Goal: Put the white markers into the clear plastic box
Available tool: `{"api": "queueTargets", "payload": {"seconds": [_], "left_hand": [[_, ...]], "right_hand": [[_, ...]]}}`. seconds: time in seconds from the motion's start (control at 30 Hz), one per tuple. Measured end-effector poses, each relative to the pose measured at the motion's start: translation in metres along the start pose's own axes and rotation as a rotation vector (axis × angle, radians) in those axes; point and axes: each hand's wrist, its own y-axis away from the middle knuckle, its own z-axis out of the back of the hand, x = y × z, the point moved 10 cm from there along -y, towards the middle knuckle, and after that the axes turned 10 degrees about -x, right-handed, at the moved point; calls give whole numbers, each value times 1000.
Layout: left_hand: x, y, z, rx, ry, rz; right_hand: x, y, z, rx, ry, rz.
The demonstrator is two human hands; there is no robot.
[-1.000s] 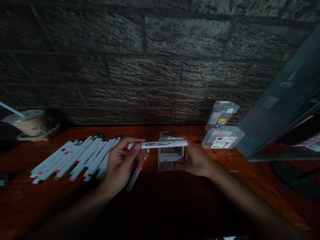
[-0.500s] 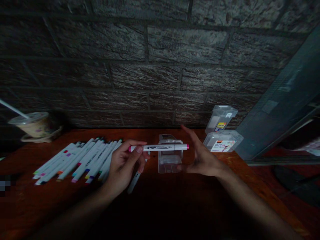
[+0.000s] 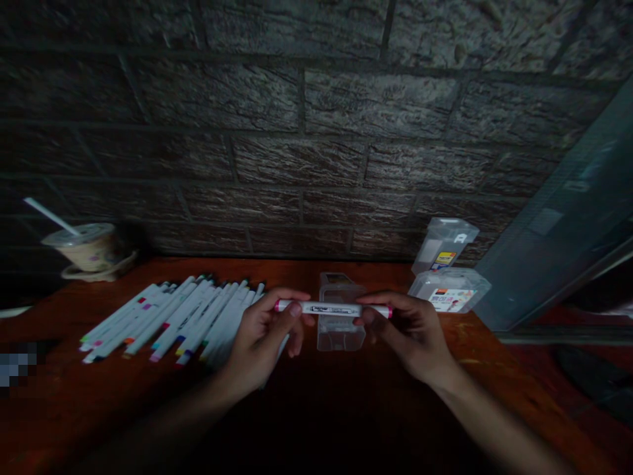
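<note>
A white marker (image 3: 332, 309) with pink ends is held level between my two hands, printed side toward me. My left hand (image 3: 270, 333) pinches it near the left end, thumb in front. On the other end, my right hand (image 3: 408, 333) has closed its thumb and fingers around the barrel. Behind and below the marker, a clear plastic case (image 3: 341, 338) rests on the table, partly covered by the marker and fingers. Left of my left hand lies a spread of white markers (image 3: 168, 320) with variously coloured ends; my hand and forearm hide some of them.
Two more clear plastic cases stand at the right: a taller case (image 3: 445, 244) behind a labelled case (image 3: 450, 290). At the far left a lidded cup (image 3: 89, 247) with a straw sits on a saucer. A brick wall (image 3: 297, 158) rises behind the wooden table (image 3: 281, 266).
My right hand, open beside the marker's right end before, has closed on it. My left hand keeps its hold. The whole view has shifted slightly.
</note>
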Motion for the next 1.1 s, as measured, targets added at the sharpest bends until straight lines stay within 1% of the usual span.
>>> {"api": "queueTargets", "payload": {"seconds": [0.23,0.4,0.5,0.57,0.63,0.7,0.73,0.77,0.83,0.87,0.93,1.0,1.1], "left_hand": [[7,1,-1,44,93,55],[8,1,1,50,100,60],[7,-1,7,7,95,55],[3,-4,13,-41,121,43],[-1,-8,19,-96,153,28],[-4,-12,25,-156,173,15],[-5,-15,30,-190,181,10],[-4,-17,34,-223,178,6],[-2,-20,41,-261,140,2],[1,-22,42,-249,100,8],[9,-24,37,-169,4,36],[18,-21,26,-31,-131,63],[25,-13,5,196,-445,15]], "right_hand": [[-16,-2,-6,49,-316,-207],[-25,1,-8,52,-417,-316],[-26,1,-5,64,-411,-314],[-24,-2,3,33,-357,-255],[-18,-8,19,-66,-241,-137],[-8,-11,33,-172,-39,20],[-2,-12,36,-191,81,102],[3,-11,33,-173,200,176],[6,-8,16,-43,389,282],[5,-5,7,36,445,312],[0,0,-7,159,504,331],[-6,2,-12,206,523,320],[-17,2,-13,242,521,273]]}}
